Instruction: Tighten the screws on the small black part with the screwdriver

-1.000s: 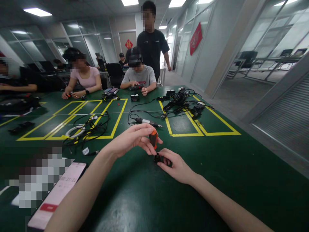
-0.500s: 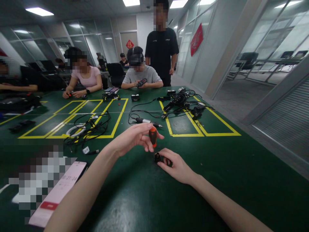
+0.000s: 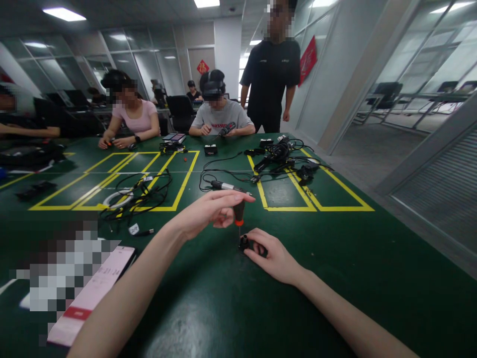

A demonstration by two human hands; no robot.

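Note:
My left hand (image 3: 219,208) is closed on a screwdriver (image 3: 239,215) with a dark handle and an orange-red collar. One finger lies stretched over the top of the handle. The screwdriver stands upright, its thin shaft pointing down at a small black part (image 3: 244,242). Whether the tip sits in a screw is too small to tell. Low over the green table, the thumb and fingers of my right hand (image 3: 274,254) grip that black part from the right; its far side is partly hidden by the fingers.
Beyond my hands lies a black and silver pen-shaped tool (image 3: 223,186) with a cord. Tangled black cables (image 3: 283,154) are at the back right, more cables (image 3: 145,194) at the left. A phone (image 3: 93,293) lies by my left forearm. Across the table, a seated person (image 3: 223,117) holds a power drill.
My left finger has moved over the top of the screwdriver handle, and the other fingers have curled in. The standing person has shifted right. My right hand stays nearly still.

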